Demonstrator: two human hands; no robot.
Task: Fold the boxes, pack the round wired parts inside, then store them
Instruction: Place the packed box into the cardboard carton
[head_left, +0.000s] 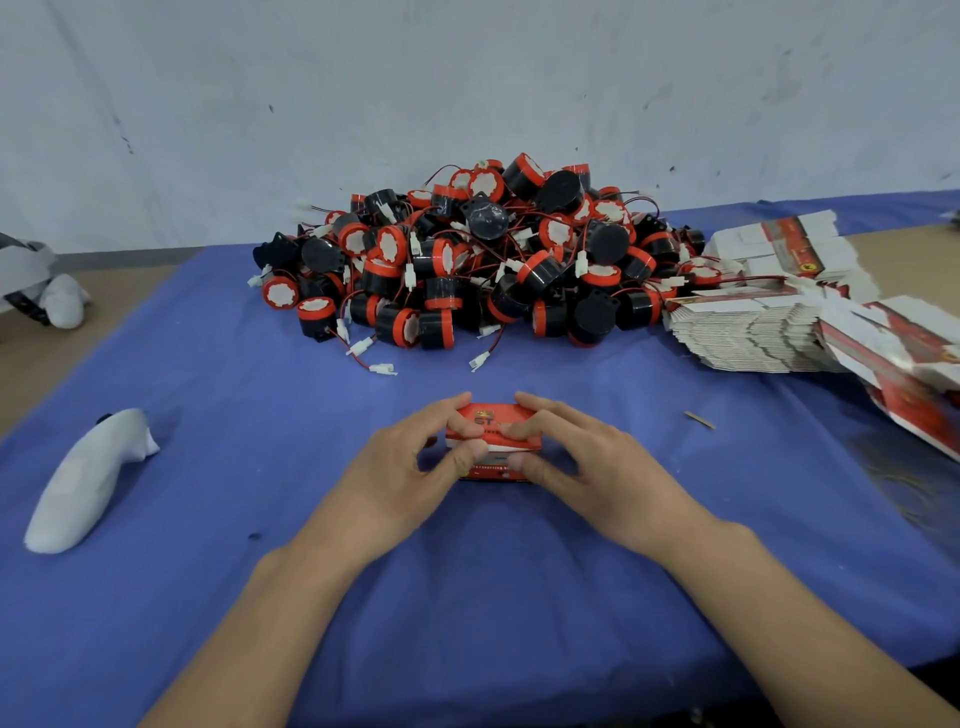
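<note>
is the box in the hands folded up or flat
Folded up: the red box shows a top and a front face.

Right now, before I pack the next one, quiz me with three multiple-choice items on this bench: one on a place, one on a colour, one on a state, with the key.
1. Where does the stack of flat boxes lie from the pile of round wired parts?
A. to its right
B. to its left
C. on top of it

2. What colour is the cloth?
A. green
B. blue
C. yellow

3. How is the small red box held?
A. by one hand alone
B. by no hand
C. by both hands

Key: 1 A, the stack sits against the pile's right edge. 2 B, the cloth is blue all over. 3 C, the left hand and the right hand pinch it from either side.
</note>
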